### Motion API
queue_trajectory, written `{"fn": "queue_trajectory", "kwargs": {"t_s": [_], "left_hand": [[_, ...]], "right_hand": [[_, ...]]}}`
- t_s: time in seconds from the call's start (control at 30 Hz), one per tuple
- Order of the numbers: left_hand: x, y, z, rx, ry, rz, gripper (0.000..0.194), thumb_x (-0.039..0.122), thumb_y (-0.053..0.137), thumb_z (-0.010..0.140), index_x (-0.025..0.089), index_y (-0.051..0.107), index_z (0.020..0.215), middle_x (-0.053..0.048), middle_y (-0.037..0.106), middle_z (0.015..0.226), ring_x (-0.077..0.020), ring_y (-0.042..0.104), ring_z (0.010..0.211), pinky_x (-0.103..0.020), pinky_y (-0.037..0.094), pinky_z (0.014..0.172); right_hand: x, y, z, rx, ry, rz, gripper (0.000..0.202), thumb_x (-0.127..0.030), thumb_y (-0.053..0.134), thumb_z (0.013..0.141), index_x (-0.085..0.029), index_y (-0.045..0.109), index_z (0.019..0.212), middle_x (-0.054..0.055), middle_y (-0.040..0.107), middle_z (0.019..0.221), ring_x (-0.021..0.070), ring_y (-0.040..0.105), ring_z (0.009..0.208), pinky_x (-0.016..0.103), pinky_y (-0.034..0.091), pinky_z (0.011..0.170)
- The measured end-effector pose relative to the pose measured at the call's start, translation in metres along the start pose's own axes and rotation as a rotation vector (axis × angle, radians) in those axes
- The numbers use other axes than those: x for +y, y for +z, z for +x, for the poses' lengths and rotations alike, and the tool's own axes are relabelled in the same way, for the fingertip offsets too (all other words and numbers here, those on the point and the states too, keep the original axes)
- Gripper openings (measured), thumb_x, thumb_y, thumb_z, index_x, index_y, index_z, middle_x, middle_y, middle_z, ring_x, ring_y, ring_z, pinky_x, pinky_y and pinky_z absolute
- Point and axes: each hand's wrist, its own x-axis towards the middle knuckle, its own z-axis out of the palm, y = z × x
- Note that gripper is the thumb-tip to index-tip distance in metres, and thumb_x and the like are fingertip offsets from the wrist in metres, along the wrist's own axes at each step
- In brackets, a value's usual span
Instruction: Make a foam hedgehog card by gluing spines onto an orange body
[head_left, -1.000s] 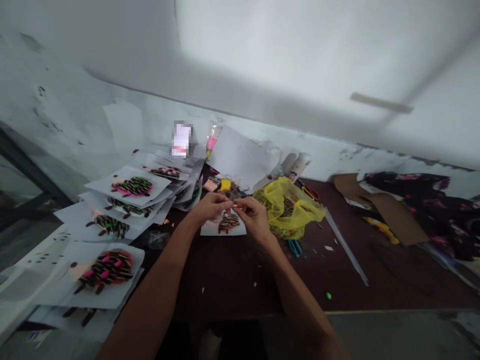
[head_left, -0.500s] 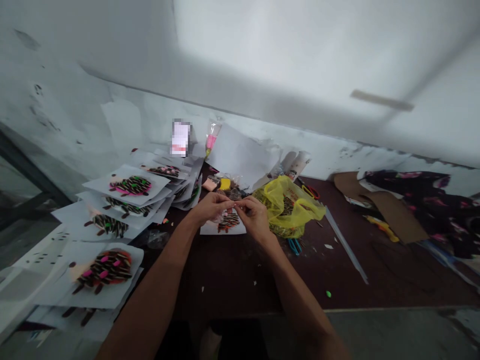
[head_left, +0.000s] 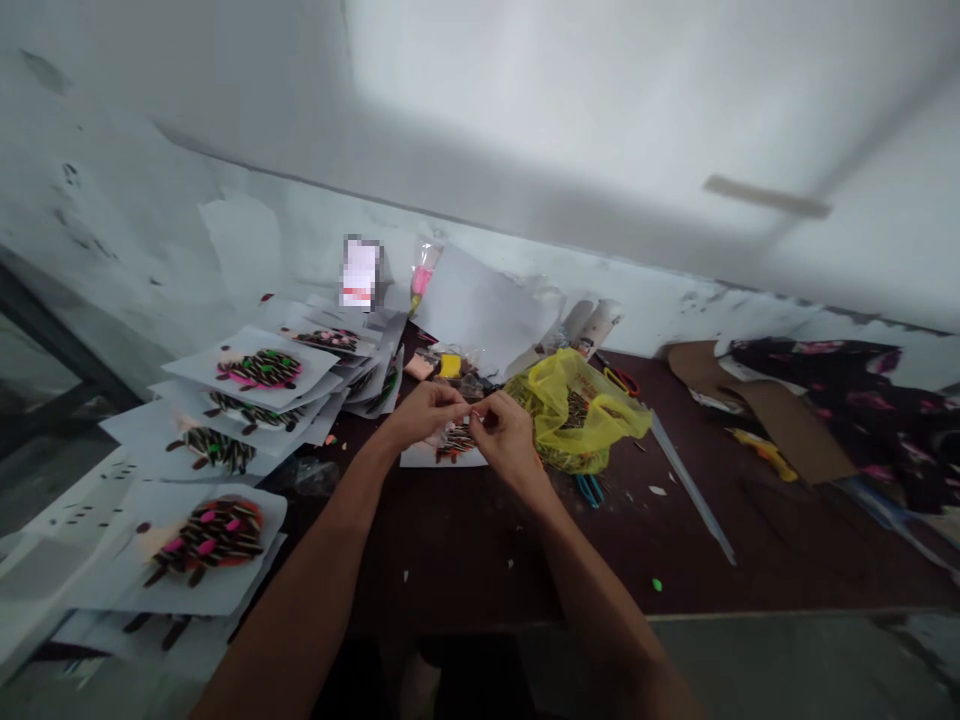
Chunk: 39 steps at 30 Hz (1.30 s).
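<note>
My left hand and my right hand meet at the fingertips, both in a pinch. Whatever lies between them is too small to name, though a pale pinkish bit shows there. Just below them, on the table, lies a white sheet with a hedgehog figure of dark striped spines and orange edging. My hands partly cover this sheet. Behind them sit a yellow block and peach and brown lumps of what looks like modelling clay.
Hedgehog sheets are piled at the left. A yellow mesh bag of dark slivers stands right of my hands, beside blue-handled scissors. Farther right are a clear strip, a green bit and brown cardboard. A bright phone-like screen leans at the back.
My right hand's fingers have shifted slightly, and the fingertips of both hands still meet above the sheet. The other things stay where they were.
</note>
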Motion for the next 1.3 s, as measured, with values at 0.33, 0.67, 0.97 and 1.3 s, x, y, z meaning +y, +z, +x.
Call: {"fn": "queue_trajectory", "kwargs": {"t_s": [0.33, 0.67, 0.97, 1.3], "left_hand": [[-0.001, -0.012, -0.002, 0.194, -0.074, -0.257, 0.026, 0.035, 0.075, 0.068, 0.014, 0.075, 0.084, -0.005, 0.071, 0.072, -0.0054, 0.040, 0.045, -0.021, 0.026, 0.043], [-0.005, -0.014, 0.002, 0.199, -0.052, -0.281, 0.026, 0.040, 0.077, 0.070, 0.015, 0.074, 0.078, -0.004, 0.069, 0.072, -0.0092, 0.054, 0.057, -0.022, 0.038, 0.052], [-0.004, -0.014, 0.000, 0.250, -0.118, -0.374, 0.021, 0.031, 0.083, 0.064, 0.015, 0.075, 0.076, -0.004, 0.071, 0.071, -0.0078, 0.050, 0.050, -0.022, 0.033, 0.046], [-0.008, -0.016, 0.002, 0.255, -0.123, -0.389, 0.032, 0.027, 0.080, 0.066, 0.014, 0.076, 0.094, -0.006, 0.073, 0.076, -0.0098, 0.055, 0.056, -0.022, 0.036, 0.049]], "right_hand": [[0.019, -0.006, 0.010, 0.089, 0.336, 0.370, 0.021, -0.026, 0.050, 0.073, -0.019, 0.063, 0.087, 0.001, 0.063, 0.077, 0.0143, 0.051, 0.062, 0.026, 0.041, 0.057], [0.015, -0.008, 0.012, -0.178, 0.402, 0.475, 0.025, -0.044, 0.063, 0.076, -0.019, 0.061, 0.072, -0.002, 0.059, 0.058, 0.0096, 0.044, 0.047, 0.023, 0.036, 0.048], [0.031, -0.006, 0.010, -0.135, 0.351, 0.305, 0.042, -0.050, 0.056, 0.085, -0.018, 0.057, 0.058, -0.003, 0.052, 0.052, 0.0100, 0.042, 0.050, 0.023, 0.034, 0.052], [0.046, 0.001, 0.007, -0.124, 0.371, 0.359, 0.024, -0.032, 0.066, 0.075, -0.016, 0.074, 0.092, 0.003, 0.071, 0.078, 0.0146, 0.058, 0.066, 0.026, 0.045, 0.062]]}}
